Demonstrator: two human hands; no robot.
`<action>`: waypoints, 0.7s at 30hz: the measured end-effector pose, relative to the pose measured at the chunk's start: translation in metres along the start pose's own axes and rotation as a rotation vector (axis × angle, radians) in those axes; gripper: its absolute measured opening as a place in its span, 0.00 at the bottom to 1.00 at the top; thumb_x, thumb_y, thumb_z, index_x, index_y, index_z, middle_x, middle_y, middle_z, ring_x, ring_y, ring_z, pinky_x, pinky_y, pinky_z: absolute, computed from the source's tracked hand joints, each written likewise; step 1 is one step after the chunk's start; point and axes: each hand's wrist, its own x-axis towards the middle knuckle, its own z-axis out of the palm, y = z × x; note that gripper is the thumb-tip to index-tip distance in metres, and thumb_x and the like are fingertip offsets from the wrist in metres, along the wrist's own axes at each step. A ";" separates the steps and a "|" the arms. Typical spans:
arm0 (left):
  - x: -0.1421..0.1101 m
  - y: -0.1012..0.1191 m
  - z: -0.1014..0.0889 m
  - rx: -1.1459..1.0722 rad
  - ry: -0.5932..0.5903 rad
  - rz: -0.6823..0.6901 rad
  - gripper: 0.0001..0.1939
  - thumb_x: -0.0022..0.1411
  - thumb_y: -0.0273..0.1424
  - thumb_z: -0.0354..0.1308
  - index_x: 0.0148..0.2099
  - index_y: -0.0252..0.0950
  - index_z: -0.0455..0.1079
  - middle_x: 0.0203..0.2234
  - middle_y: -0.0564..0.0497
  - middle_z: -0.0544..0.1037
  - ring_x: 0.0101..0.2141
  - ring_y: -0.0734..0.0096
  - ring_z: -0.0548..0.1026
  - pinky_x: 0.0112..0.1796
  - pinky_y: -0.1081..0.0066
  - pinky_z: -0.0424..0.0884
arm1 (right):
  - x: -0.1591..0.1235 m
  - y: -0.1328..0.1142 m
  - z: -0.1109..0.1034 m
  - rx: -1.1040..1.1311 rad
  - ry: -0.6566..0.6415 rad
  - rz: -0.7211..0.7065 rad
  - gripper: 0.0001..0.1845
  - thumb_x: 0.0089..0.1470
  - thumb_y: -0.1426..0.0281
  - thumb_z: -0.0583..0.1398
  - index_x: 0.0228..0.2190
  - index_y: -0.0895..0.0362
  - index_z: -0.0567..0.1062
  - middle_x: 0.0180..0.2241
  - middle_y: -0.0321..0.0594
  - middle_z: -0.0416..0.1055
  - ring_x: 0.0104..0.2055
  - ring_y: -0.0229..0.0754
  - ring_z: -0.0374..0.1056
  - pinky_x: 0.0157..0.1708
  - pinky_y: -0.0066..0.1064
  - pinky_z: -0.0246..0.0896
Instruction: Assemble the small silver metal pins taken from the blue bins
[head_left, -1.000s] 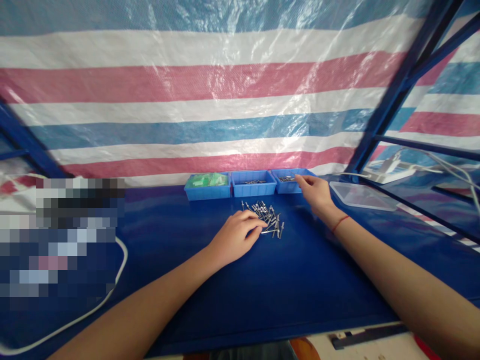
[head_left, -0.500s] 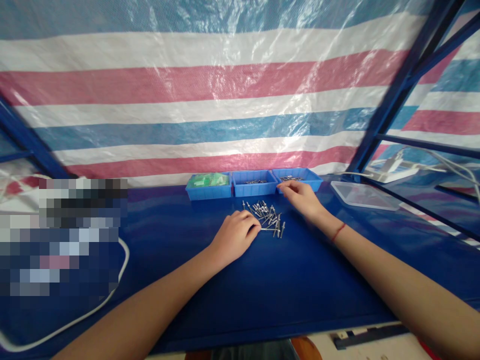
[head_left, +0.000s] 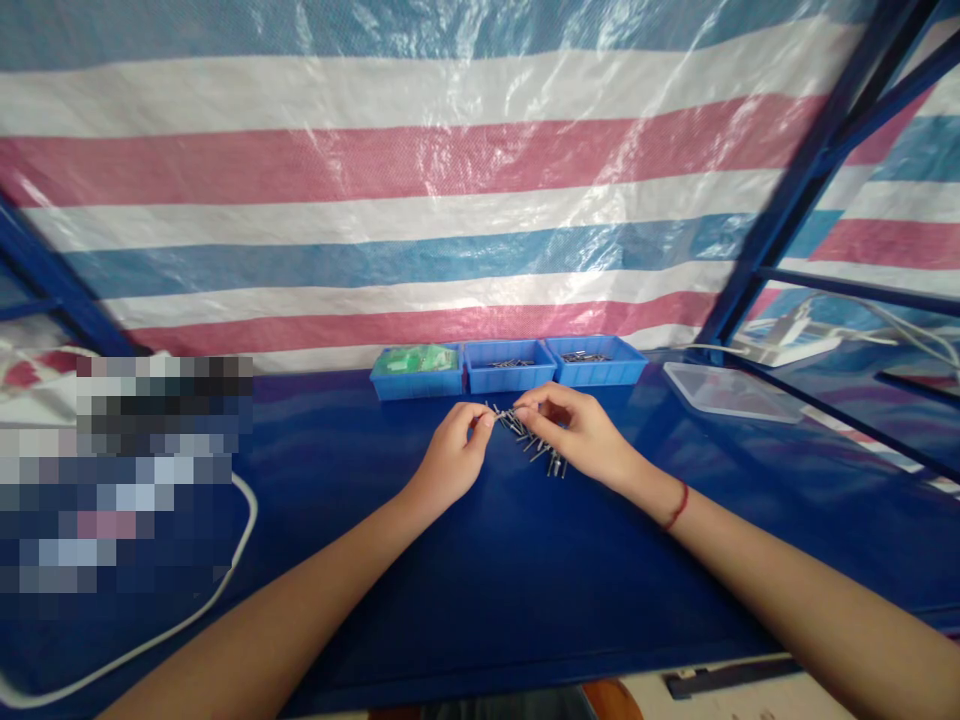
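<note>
A small heap of metal pins (head_left: 541, 448) lies on the blue table (head_left: 525, 560) in front of three blue bins. My left hand (head_left: 450, 455) hovers at the heap's left edge, fingers pinched together at the tips. My right hand (head_left: 581, 430) rests over the heap's top, thumb and forefinger pinched, meeting the left hand's fingertips. Whatever sits between the fingertips is too small to name, likely one of the pins. A red string circles my right wrist.
Along the striped tarp stand the left bin (head_left: 417, 371) with green parts, the middle bin (head_left: 510, 366) and the right bin (head_left: 595, 360) with metal parts. A clear lid (head_left: 731, 391) lies to the right. A white cable (head_left: 225, 580) curves at left.
My right hand has come back from the right bin to the heap and pinched shut. My left hand lifted from the heap's side and met it fingertip to fingertip.
</note>
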 end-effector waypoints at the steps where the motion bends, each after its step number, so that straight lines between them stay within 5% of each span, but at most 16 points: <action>1: 0.000 0.000 0.000 -0.005 -0.003 -0.001 0.10 0.64 0.32 0.46 0.37 0.34 0.67 0.34 0.48 0.73 0.37 0.68 0.71 0.38 0.68 0.67 | 0.000 0.000 0.000 0.005 0.013 0.001 0.12 0.53 0.63 0.58 0.32 0.59 0.74 0.28 0.39 0.71 0.26 0.35 0.63 0.25 0.27 0.59; 14: -0.004 0.010 0.000 -0.091 -0.025 0.086 0.08 0.61 0.35 0.52 0.39 0.38 0.70 0.34 0.51 0.74 0.33 0.72 0.71 0.31 0.73 0.65 | -0.002 -0.002 -0.001 -0.015 -0.017 -0.056 0.11 0.55 0.64 0.56 0.33 0.58 0.74 0.28 0.39 0.69 0.25 0.35 0.62 0.25 0.27 0.59; 21: -0.005 0.013 -0.004 -0.090 0.065 0.101 0.06 0.60 0.33 0.53 0.38 0.37 0.69 0.34 0.52 0.74 0.33 0.73 0.72 0.31 0.74 0.65 | 0.000 -0.002 -0.003 -0.117 -0.028 -0.115 0.09 0.55 0.67 0.56 0.32 0.57 0.75 0.28 0.39 0.70 0.25 0.34 0.62 0.25 0.27 0.58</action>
